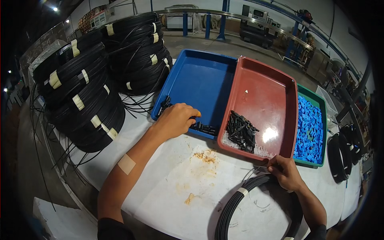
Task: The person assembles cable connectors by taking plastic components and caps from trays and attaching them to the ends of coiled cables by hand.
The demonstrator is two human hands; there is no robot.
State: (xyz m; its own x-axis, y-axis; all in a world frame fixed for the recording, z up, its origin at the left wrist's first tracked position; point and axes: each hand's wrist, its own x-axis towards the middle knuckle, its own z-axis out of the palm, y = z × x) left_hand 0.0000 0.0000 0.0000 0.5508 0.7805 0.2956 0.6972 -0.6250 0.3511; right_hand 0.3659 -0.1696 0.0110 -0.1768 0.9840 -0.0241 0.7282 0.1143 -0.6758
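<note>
Head view. My left hand [179, 118] is over the near edge of the blue tray [204, 84], fingers bent and thumb drawn in toward them, one fingertip wearing an orange cover [198, 114]. Whether anything is gripped there, I cannot tell; small black parts [205, 129] lie in the tray just beside it.

My right hand [285, 171] is at the near rim of the red tray [264, 88], fingers closed in a pinch on a thin loose cable [252, 171]. The black coil [236, 204] lies on the white table [160, 192] below that hand, taped at intervals.

Risks noted. A shallow pinch could let the cable slip and spring back toward the coil. Careless picking could bring up two black parts together, as they lie heaped. Dragging the cable over the red rim could flick out the clear pieces [262, 151] or disturb the black pile [242, 132] beside them. A sweep of my left forearm could catch stray ends from the stacked coils [84, 100].
</note>
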